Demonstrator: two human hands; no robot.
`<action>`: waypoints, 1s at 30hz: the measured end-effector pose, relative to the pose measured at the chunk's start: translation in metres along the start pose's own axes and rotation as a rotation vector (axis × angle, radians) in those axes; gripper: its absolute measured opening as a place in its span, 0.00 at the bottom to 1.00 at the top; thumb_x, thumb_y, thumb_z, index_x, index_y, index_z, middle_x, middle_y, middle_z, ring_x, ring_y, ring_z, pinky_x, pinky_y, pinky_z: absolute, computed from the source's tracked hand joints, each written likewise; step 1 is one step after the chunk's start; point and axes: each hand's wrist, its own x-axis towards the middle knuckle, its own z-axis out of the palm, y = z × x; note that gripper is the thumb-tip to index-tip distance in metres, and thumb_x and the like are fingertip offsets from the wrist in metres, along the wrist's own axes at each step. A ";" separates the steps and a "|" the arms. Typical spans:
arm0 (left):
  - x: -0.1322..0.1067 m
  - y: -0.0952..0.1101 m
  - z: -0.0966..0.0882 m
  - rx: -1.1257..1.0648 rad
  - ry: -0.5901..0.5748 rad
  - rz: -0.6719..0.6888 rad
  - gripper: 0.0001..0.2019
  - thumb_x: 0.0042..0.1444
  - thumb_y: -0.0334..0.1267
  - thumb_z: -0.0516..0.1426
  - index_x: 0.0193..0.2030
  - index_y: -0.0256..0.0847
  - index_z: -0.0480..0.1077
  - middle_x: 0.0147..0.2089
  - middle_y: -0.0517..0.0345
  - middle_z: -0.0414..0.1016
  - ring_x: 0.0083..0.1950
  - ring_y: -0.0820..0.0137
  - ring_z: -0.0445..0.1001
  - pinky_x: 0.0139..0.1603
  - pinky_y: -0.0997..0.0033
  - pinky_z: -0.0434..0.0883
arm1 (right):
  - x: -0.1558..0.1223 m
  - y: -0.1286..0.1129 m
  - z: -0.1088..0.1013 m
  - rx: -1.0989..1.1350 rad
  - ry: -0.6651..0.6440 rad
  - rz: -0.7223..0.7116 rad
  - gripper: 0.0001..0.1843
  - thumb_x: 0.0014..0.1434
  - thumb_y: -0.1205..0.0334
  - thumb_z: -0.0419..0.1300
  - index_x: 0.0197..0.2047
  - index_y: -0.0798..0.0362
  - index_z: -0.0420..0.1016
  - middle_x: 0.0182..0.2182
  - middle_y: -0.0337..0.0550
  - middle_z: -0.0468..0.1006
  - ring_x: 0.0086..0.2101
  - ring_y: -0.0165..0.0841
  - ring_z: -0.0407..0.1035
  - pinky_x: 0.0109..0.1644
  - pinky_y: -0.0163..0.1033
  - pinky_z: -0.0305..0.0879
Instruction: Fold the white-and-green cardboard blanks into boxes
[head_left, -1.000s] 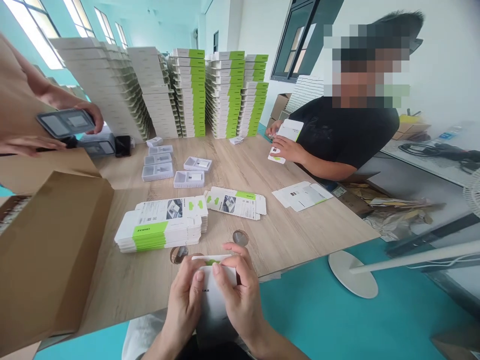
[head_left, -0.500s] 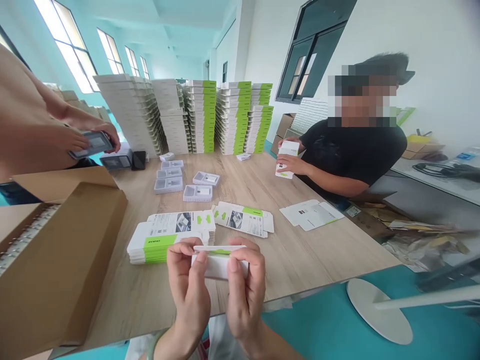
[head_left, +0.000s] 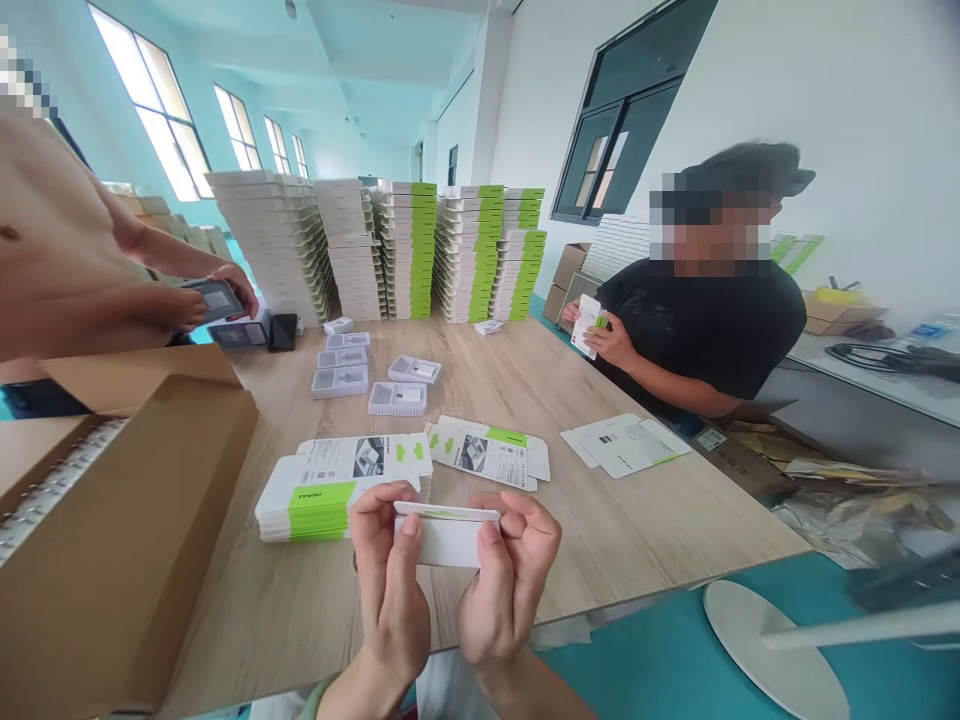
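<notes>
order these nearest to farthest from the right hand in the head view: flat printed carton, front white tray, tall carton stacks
From the right hand:
1. Flat printed carton, just ahead on the table.
2. Front white tray, farther up the table, to the left.
3. Tall carton stacks, at the table's far end.

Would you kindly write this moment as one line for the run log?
left hand: white green-edged carton | right hand: same carton | nearby: stacked flat cartons

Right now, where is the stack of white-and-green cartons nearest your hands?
In the head view, the stack sits on the wooden table left of centre, just beyond the left hand, between the open cardboard box and a flat unfolded carton.
</notes>
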 end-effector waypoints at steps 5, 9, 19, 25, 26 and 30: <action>-0.002 0.000 0.000 0.026 -0.171 -0.169 0.19 0.68 0.56 0.53 0.41 0.44 0.75 0.41 0.54 0.78 0.43 0.59 0.74 0.45 0.63 0.71 | 0.008 0.003 -0.006 -0.018 -0.010 -0.054 0.08 0.74 0.61 0.49 0.55 0.45 0.63 0.34 0.41 0.80 0.31 0.38 0.78 0.33 0.42 0.72; -0.001 0.001 -0.004 0.161 -0.226 -0.170 0.21 0.71 0.54 0.50 0.34 0.46 0.75 0.31 0.57 0.76 0.33 0.60 0.73 0.37 0.63 0.71 | 0.001 0.008 -0.011 -0.123 -0.031 -0.007 0.09 0.75 0.55 0.51 0.48 0.46 0.72 0.36 0.44 0.80 0.35 0.40 0.77 0.35 0.42 0.70; 0.000 -0.009 -0.008 0.087 -0.216 -0.147 0.27 0.68 0.65 0.48 0.39 0.44 0.75 0.34 0.56 0.77 0.36 0.60 0.73 0.38 0.64 0.73 | 0.009 0.001 -0.017 -0.043 -0.077 0.384 0.10 0.64 0.60 0.53 0.39 0.47 0.76 0.38 0.48 0.85 0.40 0.44 0.79 0.40 0.44 0.75; 0.007 -0.003 -0.004 0.144 -0.169 -0.218 0.17 0.63 0.56 0.60 0.38 0.44 0.77 0.36 0.56 0.80 0.38 0.62 0.76 0.42 0.66 0.74 | 0.024 -0.011 -0.018 0.262 -0.119 0.706 0.17 0.55 0.57 0.56 0.47 0.48 0.75 0.38 0.49 0.88 0.39 0.48 0.82 0.41 0.50 0.78; 0.008 0.000 -0.002 0.134 -0.116 -0.284 0.14 0.61 0.52 0.62 0.38 0.44 0.77 0.36 0.56 0.80 0.39 0.61 0.76 0.43 0.67 0.74 | 0.024 -0.012 -0.019 0.291 -0.120 0.733 0.19 0.56 0.56 0.56 0.50 0.48 0.75 0.40 0.49 0.88 0.40 0.48 0.82 0.40 0.49 0.78; 0.011 0.005 0.006 0.125 0.142 -0.499 0.10 0.52 0.43 0.62 0.39 0.44 0.78 0.42 0.55 0.82 0.47 0.57 0.76 0.44 0.66 0.73 | 0.019 -0.009 -0.020 0.252 -0.167 0.740 0.19 0.63 0.51 0.58 0.55 0.47 0.75 0.50 0.48 0.85 0.46 0.46 0.79 0.43 0.46 0.76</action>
